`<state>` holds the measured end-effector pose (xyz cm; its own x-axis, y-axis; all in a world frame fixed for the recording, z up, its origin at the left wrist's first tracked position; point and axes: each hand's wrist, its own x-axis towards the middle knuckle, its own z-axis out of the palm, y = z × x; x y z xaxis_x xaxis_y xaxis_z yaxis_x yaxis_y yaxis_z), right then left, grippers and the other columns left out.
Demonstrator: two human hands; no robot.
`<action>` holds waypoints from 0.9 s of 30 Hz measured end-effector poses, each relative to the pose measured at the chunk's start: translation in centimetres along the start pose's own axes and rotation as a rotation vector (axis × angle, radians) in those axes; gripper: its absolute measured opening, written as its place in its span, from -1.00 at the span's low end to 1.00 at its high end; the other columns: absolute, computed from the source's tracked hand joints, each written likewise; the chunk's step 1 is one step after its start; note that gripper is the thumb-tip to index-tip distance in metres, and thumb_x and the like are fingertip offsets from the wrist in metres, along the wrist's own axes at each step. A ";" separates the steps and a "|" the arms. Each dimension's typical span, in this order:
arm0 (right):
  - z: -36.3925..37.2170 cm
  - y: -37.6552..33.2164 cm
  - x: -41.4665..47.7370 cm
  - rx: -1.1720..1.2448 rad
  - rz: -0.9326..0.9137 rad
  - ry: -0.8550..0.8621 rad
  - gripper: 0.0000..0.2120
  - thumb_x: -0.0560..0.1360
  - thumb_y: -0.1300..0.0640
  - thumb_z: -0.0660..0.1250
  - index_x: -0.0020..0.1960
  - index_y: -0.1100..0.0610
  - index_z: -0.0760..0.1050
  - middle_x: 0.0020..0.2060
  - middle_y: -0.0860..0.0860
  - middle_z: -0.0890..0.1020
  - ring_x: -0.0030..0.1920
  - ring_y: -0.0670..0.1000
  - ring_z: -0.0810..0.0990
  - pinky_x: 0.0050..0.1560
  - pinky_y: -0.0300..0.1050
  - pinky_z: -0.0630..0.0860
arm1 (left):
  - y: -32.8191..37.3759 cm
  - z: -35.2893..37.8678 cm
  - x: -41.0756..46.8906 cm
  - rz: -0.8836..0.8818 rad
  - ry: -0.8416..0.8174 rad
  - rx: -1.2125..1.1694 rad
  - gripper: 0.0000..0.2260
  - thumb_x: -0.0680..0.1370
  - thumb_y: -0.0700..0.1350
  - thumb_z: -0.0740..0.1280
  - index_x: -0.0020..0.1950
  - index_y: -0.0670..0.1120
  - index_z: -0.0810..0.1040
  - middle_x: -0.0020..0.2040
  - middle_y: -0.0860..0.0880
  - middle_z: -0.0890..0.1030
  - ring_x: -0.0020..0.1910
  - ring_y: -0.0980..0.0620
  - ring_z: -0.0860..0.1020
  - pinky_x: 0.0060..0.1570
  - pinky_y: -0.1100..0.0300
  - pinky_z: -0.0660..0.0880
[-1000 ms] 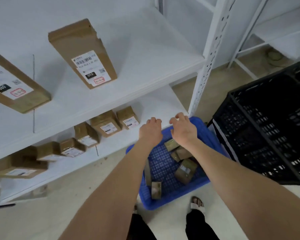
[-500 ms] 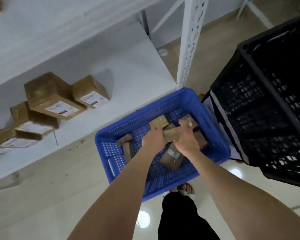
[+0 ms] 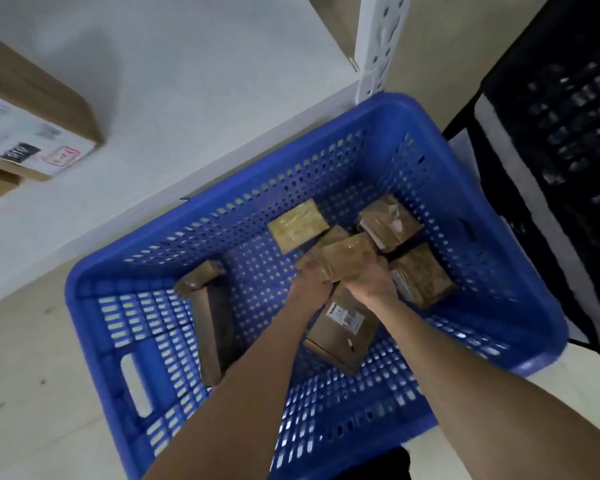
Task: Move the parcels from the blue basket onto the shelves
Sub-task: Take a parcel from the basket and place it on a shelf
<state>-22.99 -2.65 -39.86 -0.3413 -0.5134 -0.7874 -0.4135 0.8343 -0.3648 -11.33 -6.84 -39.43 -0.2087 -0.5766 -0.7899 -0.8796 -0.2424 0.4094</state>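
Observation:
The blue basket (image 3: pixel 499 289) stands on the floor below me with several brown cardboard parcels inside. Both my hands are down in it. My left hand (image 3: pixel 309 284) and my right hand (image 3: pixel 369 284) grip one small brown parcel (image 3: pixel 347 259) from its two sides, near the basket's middle. Under my wrists lies a labelled parcel (image 3: pixel 343 327). Other parcels lie at the back (image 3: pixel 297 225), at the back right (image 3: pixel 388 221), on the right (image 3: pixel 420 275) and along the left (image 3: pixel 210 306).
The white lower shelf (image 3: pixel 187 109) runs along the basket's far side, with a labelled parcel (image 3: pixel 25 119) at its left. A white perforated shelf post (image 3: pixel 378 46) rises behind the basket. A black crate (image 3: pixel 561 133) stands close on the right.
I have bent lower, so the basket fills the view. Both hands went from above the basket's rim down inside and took hold of a small parcel.

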 end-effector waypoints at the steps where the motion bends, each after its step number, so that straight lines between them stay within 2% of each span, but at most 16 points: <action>1: 0.4 0.1 1.3 0.001 0.001 0.020 -0.25 0.48 -0.03 0.39 0.52 0.15 0.11 0.44 0.18 0.22 0.39 0.21 0.31 0.35 0.05 0.30 | -0.2 0.4 1.1 -0.029 -0.003 -0.079 -0.70 0.59 -0.18 0.25 0.30 -0.23 0.39 0.09 -0.15 0.55 0.01 -0.11 0.55 -0.04 0.06 0.51; 3: 1.1 0.5 3.6 0.014 0.060 0.043 -0.12 0.42 -0.05 0.45 0.55 0.11 0.01 0.48 0.15 0.16 0.43 0.21 0.25 0.36 0.08 0.30 | -0.2 1.1 3.1 -0.076 0.010 -0.229 -0.87 0.57 -0.22 0.28 0.10 -0.13 0.49 -0.14 -0.03 0.50 -0.19 0.05 0.48 -0.17 0.26 0.51; 4: 1.4 0.6 4.4 0.025 0.089 0.042 -0.06 0.40 -0.08 0.47 0.55 0.09 -0.04 0.49 0.14 0.14 0.44 0.20 0.24 0.36 0.09 0.31 | -0.1 1.5 4.0 -0.086 0.014 -0.278 -0.91 0.56 -0.26 0.28 -0.01 -0.08 0.49 -0.17 -0.02 0.48 -0.20 0.07 0.46 -0.13 0.28 0.54; 5: 1.8 0.8 5.1 0.042 0.092 0.049 -0.02 0.37 -0.12 0.48 0.56 0.06 -0.05 0.50 0.13 0.15 0.45 0.19 0.24 0.38 0.10 0.31 | 0.0 1.8 4.7 -0.098 0.002 -0.314 -0.91 0.55 -0.28 0.28 -0.04 -0.11 0.50 -0.12 -0.05 0.49 -0.15 0.05 0.47 0.00 0.21 0.55; 6: 2.2 0.9 5.7 0.059 0.093 0.045 0.00 0.35 -0.15 0.48 0.56 0.05 -0.05 0.49 0.14 0.18 0.45 0.19 0.25 0.40 0.11 0.30 | -0.1 2.0 5.3 -0.099 -0.007 -0.349 -0.87 0.53 -0.29 0.29 0.06 -0.17 0.52 -0.03 -0.06 0.51 -0.05 0.02 0.49 0.11 0.13 0.51; 8: 2.5 0.9 6.1 0.115 0.112 0.025 0.04 0.31 -0.17 0.50 0.56 0.07 -0.03 0.47 0.15 0.20 0.43 0.20 0.27 0.40 0.12 0.29 | -0.3 2.0 5.7 -0.157 -0.010 -0.442 -0.62 0.50 -0.22 0.35 0.30 -0.23 0.42 0.18 -0.11 0.53 0.13 -0.06 0.52 0.18 0.03 0.49; 10: 2.4 0.6 6.0 0.213 0.143 0.000 0.10 0.25 -0.13 0.57 0.56 0.11 0.00 0.48 0.15 0.20 0.45 0.20 0.26 0.43 0.14 0.26 | -0.8 1.1 5.0 -0.231 -0.008 -0.512 -0.42 0.48 -0.14 0.40 0.45 -0.16 0.27 0.31 -0.16 0.46 0.25 -0.14 0.48 0.20 -0.03 0.50; 11: 2.1 0.2 5.5 0.269 0.136 -0.022 0.11 0.24 -0.08 0.60 0.56 0.13 0.02 0.48 0.15 0.21 0.46 0.18 0.25 0.44 0.13 0.26 | -1.3 0.5 4.5 -0.261 0.002 -0.533 -0.37 0.48 -0.11 0.41 0.48 -0.12 0.22 0.33 -0.14 0.44 0.24 -0.13 0.48 0.17 -0.04 0.51; 13: 1.4 -0.8 4.1 0.355 0.111 -0.078 0.03 0.28 0.02 0.59 0.55 0.14 0.07 0.48 0.14 0.25 0.45 0.15 0.29 0.44 0.08 0.28 | -1.6 -1.5 2.6 -0.276 0.068 -0.536 -0.38 0.48 -0.10 0.40 0.48 -0.05 0.22 0.24 -0.10 0.48 0.08 -0.09 0.53 0.06 -0.02 0.56; 14: 1.0 -1.4 3.1 0.380 0.102 -0.114 -0.03 0.31 0.02 0.57 0.55 0.13 0.10 0.48 0.13 0.26 0.44 0.14 0.32 0.43 0.07 0.30 | -1.8 -2.4 1.5 -0.274 0.128 -0.538 -0.42 0.49 -0.13 0.38 0.46 -0.03 0.24 0.12 -0.08 0.52 -0.04 -0.05 0.53 -0.01 0.00 0.56; 16: -0.2 -2.9 0.3 0.408 0.081 -0.161 -0.13 0.36 -0.12 0.50 0.53 0.08 0.18 0.46 0.09 0.31 0.39 0.13 0.39 0.39 0.09 0.36 | -1.4 -4.9 -1.2 -0.253 0.238 -0.546 -0.50 0.47 -0.20 0.38 0.38 -0.03 0.32 -0.08 -0.03 0.51 -0.18 -0.04 0.51 -0.06 0.00 0.55; 19: -2.7 -6.3 -5.1 0.590 0.104 -0.163 -0.26 0.46 -0.30 0.30 0.47 0.11 0.26 0.39 0.05 0.39 0.31 0.15 0.45 0.25 0.08 0.48 | 0.3 -8.9 -6.7 -0.135 0.297 -0.411 -0.56 0.44 -0.25 0.41 0.28 -0.10 0.37 0.01 0.01 0.47 -0.10 -0.03 0.50 -0.09 0.05 0.48; 23: -7.8 -11.7 -14.4 0.774 0.195 -0.178 -0.39 0.49 -0.32 0.22 0.29 0.14 0.39 0.13 0.16 0.59 -0.03 0.15 0.65 -0.10 -0.01 0.62 | 2.8 -15.1 -15.7 0.063 0.397 -0.256 -0.64 0.42 -0.30 0.39 0.12 -0.01 0.41 0.06 -0.02 0.48 -0.08 -0.03 0.53 -0.16 0.22 0.39; 25: -10.6 -14.4 -19.1 0.825 0.221 -0.186 -0.43 0.51 -0.29 0.25 0.25 0.16 0.37 -0.01 0.16 0.61 -0.18 0.14 0.66 -0.20 -0.01 0.63 | 4.3 -18.1 -20.7 0.153 0.452 -0.224 -0.65 0.41 -0.35 0.33 0.08 0.01 0.45 0.08 -0.02 0.41 -0.06 -0.13 0.54 -0.11 0.10 0.46; 27: -13.0 -16.9 -23.5 0.848 0.218 -0.214 -0.49 0.55 -0.16 0.28 0.29 0.20 0.35 -0.05 0.19 0.60 -0.25 0.13 0.65 -0.27 -0.02 0.63 | 5.9 -20.9 -25.3 0.212 0.505 -0.132 -0.60 0.39 -0.38 0.28 0.12 0.01 0.45 0.08 0.03 0.35 -0.07 -0.13 0.52 -0.11 0.00 0.51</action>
<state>-18.97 -7.32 -8.76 -0.1397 -0.3485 -0.9268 0.4330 0.8203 -0.3737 -2.27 -9.98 -7.48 -0.1158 -0.9175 -0.3806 -0.7730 -0.1574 0.6146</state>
